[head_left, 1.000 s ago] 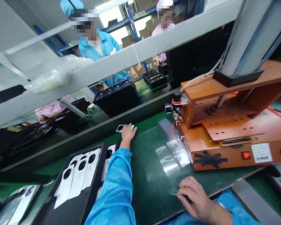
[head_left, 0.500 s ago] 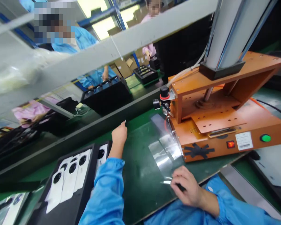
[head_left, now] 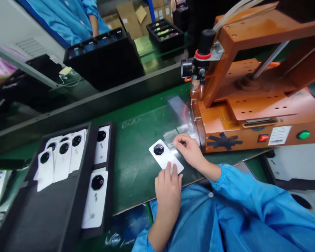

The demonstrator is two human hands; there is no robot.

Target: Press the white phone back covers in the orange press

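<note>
A white phone back cover (head_left: 161,159) with a dark camera plate lies on the green work mat in front of me. My left hand (head_left: 169,185) rests on its lower end, fingers stretched out over the surface. Just beyond the cover's right side, my right hand (head_left: 187,148) is closed in a pinch above clear film strips (head_left: 172,134). Whatever is between those fingertips, if anything, is hidden.
A black tray (head_left: 46,213) at left holds several white covers (head_left: 64,157), with more in its side slots. On the right stands an orange press (head_left: 225,129) with a pressure regulator (head_left: 202,63). A co-worker's blue sleeve (head_left: 90,8) shows behind black boxes (head_left: 107,66).
My left hand has come back from the far side of the mat to the cover now in front of me. My right hand has moved up and left towards it. The view has tilted down.
</note>
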